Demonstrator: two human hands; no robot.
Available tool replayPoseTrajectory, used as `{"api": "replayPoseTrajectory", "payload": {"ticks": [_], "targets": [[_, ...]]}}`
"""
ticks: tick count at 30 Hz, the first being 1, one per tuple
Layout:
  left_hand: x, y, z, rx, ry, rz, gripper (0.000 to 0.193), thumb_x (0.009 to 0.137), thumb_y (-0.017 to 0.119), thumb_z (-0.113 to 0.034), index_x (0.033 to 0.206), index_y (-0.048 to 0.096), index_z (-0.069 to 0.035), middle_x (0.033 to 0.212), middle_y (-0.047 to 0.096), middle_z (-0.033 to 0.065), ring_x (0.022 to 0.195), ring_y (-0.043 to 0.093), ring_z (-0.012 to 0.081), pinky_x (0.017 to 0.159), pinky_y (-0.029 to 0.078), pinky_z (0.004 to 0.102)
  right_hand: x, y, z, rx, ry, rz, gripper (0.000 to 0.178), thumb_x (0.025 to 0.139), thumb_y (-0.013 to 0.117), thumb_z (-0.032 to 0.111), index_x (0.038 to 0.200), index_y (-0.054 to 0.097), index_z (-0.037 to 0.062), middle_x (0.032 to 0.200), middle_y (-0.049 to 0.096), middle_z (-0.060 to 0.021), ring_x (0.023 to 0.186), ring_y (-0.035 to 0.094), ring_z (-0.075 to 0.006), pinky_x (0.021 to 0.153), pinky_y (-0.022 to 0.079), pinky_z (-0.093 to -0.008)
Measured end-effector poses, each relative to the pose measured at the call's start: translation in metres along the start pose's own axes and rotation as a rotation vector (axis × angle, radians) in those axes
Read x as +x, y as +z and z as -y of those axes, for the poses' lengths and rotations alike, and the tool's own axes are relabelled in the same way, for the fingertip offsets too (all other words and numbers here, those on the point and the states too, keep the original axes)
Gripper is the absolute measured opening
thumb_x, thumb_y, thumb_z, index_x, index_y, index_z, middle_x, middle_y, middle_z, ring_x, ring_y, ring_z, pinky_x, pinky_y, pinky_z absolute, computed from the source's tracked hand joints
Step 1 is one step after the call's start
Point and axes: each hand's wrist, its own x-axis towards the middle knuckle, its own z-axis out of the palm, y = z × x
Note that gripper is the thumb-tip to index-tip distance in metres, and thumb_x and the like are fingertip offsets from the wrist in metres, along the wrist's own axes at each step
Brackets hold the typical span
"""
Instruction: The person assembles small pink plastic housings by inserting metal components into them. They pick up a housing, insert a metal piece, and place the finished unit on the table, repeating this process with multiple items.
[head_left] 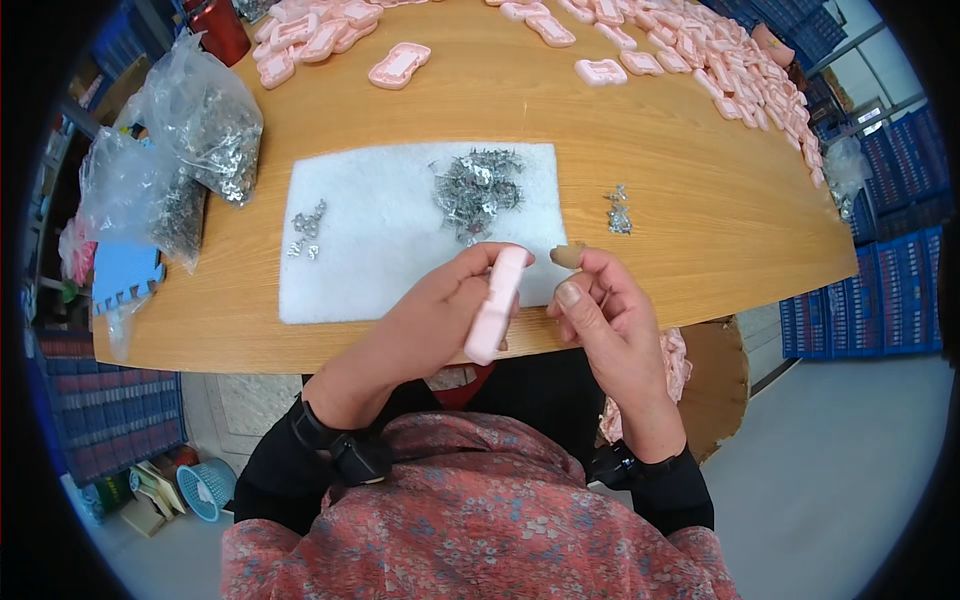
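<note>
Left hand: We see the left hand (437, 308) clasped firmly around 1 pink shell (497, 305), thumb and fingers pressing its sides.
Shell: It is held narrow side toward us, tilted, above the near edge of the bench (700, 205); its inner face is hidden.
Right hand: The right hand (618, 325) is just beside the shell, apart from it, fingers half curled with the thumb near them; we are unable to make out whether a small part sits between them. A tan finger cover (567, 257) caps 1 fingertip.
Pile: On the white mat (350, 255) we note a tangled pile (480, 195) of metal clips, with a small left cluster (308, 222) at the mat's side.
Right cluster: A few more clips (619, 212) lie on bare wood beyond the right hand.
Slip risk: Should the left grip loosen, we judge the shell could fall past the bench edge.
Pinch risk: The cover may dull touch, so a clip could drop unnoticed.
Tangle risk: Interlocked clips could come away 2 or more together.
Sweep risk: A careless right forearm could scatter the right cluster.
</note>
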Motion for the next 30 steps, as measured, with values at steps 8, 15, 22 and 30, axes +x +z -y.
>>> {"api": "replayPoseTrajectory", "payload": {"ticks": [8,15,22,30], "targets": [[-0.001,-0.012,0.001,-0.575,-0.066,0.159,0.042,0.104,0.049,-0.031,0.135,0.047,-0.003,0.091,0.058,0.0064,0.077,0.060,0.0163,0.072,0.053,0.0328,0.000,0.012,-0.011,-0.261,-0.217,0.018,0.027,0.092,0.065,0.002,0.119,0.063,0.0000,0.088,0.065,-0.0034,0.077,0.061,-0.0078,0.072,0.050,-0.0235],[-0.003,-0.006,-0.003,-0.561,-0.094,0.132,0.044,0.102,0.053,-0.032,0.135,0.047,-0.003,0.089,0.057,0.0058,0.074,0.056,0.0160,0.069,0.049,0.0317,0.001,0.016,-0.009,-0.375,-0.316,0.057,0.037,0.084,0.064,-0.005,0.120,0.064,0.0027,0.086,0.064,-0.0094,0.076,0.065,-0.0159,0.069,0.052,-0.0277],[-0.003,-0.005,-0.001,-0.462,-0.090,0.117,0.043,0.105,0.047,-0.034,0.135,0.047,-0.003,0.091,0.059,0.0061,0.074,0.055,0.0140,0.069,0.047,0.0293,0.001,0.014,-0.008,-0.524,-0.457,0.118,0.025,0.079,0.068,-0.001,0.104,0.067,0.0032,0.080,0.061,-0.0102,0.072,0.064,-0.0234,0.063,0.052,-0.0313],[0.001,0.011,-0.005,-0.232,0.018,-0.101,0.040,0.103,0.047,-0.025,0.137,0.047,-0.003,0.101,0.059,0.0041,0.084,0.057,0.0105,0.073,0.048,0.0257,-0.002,0.022,-0.006,-0.686,-0.746,0.048,0.035,0.073,0.081,0.016,0.100,0.063,0.0026,0.083,0.060,-0.0097,0.069,0.062,-0.0285,0.058,0.050,-0.0356]]}}
